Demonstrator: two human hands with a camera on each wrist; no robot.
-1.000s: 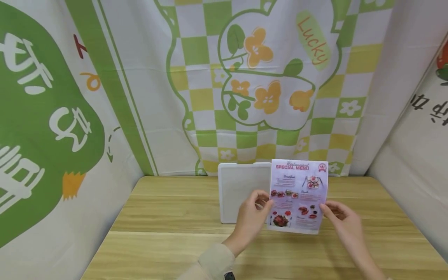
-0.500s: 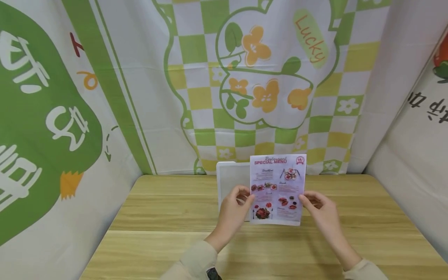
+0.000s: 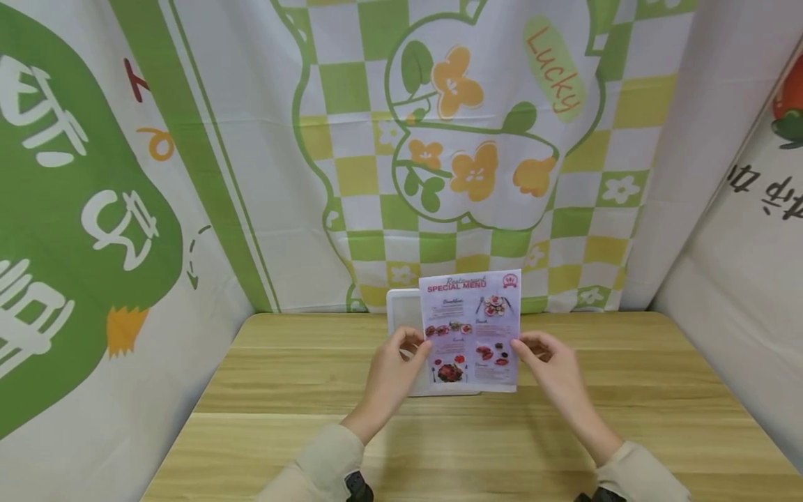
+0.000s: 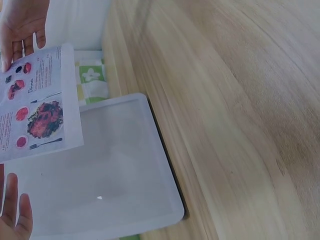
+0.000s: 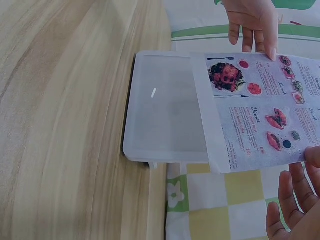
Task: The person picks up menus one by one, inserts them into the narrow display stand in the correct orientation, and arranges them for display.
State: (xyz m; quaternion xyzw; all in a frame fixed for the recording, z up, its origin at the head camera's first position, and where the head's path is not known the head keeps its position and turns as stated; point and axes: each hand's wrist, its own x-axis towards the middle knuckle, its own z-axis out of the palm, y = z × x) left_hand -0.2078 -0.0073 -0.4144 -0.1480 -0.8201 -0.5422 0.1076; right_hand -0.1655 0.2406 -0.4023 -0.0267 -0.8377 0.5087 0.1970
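Observation:
A printed restaurant menu sheet is held upright by its two side edges. My left hand pinches its left edge between thumb and fingers, and my right hand pinches the right edge. Behind the sheet a white-rimmed, pale grey flat panel stands on the table; the menu hides much of it in the head view. Both wrist views show a gap of bare panel below the sheet's lower edge. A narrow blank margin runs along that lower edge.
The wooden table reaches back to a green and yellow checked curtain. Printed cloths hang on both sides, one with a large green patch on the left. Dark straps sit at the wrists.
Both hands have carried the menu sheet left and slightly upward, so it now covers more of the panel. The panel stays where it was; each hand keeps its pinch.

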